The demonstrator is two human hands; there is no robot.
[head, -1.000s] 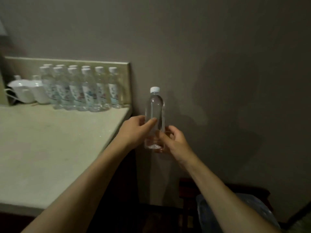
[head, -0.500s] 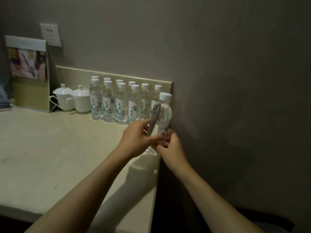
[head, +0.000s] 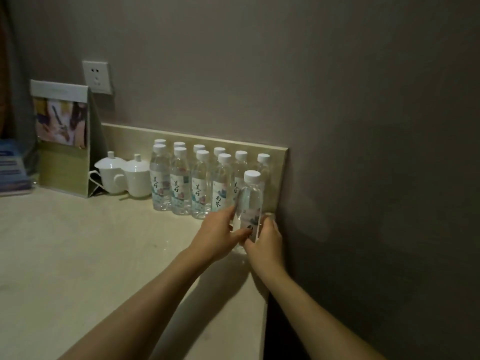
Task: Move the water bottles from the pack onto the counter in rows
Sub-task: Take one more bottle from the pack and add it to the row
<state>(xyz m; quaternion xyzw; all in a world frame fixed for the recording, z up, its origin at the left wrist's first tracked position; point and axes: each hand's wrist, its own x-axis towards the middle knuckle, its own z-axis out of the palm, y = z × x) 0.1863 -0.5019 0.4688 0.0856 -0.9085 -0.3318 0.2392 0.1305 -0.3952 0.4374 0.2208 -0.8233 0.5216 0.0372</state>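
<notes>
A clear water bottle (head: 251, 201) with a white cap stands upright over the right end of the pale counter (head: 78, 255). My left hand (head: 218, 235) grips its lower left side and my right hand (head: 266, 242) grips its lower right side. The bottle's base is hidden behind my fingers, so whether it touches the counter I cannot tell. Just behind it, several labelled water bottles (head: 200, 185) stand in two rows against the backsplash (head: 135, 136). The pack is out of view.
Two white lidded cups (head: 124, 178) stand left of the bottle rows. A folded display card (head: 63, 139) and a blue booklet (head: 13, 167) are at the far left. A wall socket (head: 97, 76) is above. The counter's right edge (head: 263, 307) drops off below my right forearm.
Both hands carried the bottle from beside the counter's right edge to over its right end, close to the rows. The camera turned left, bringing the card and socket into view.
</notes>
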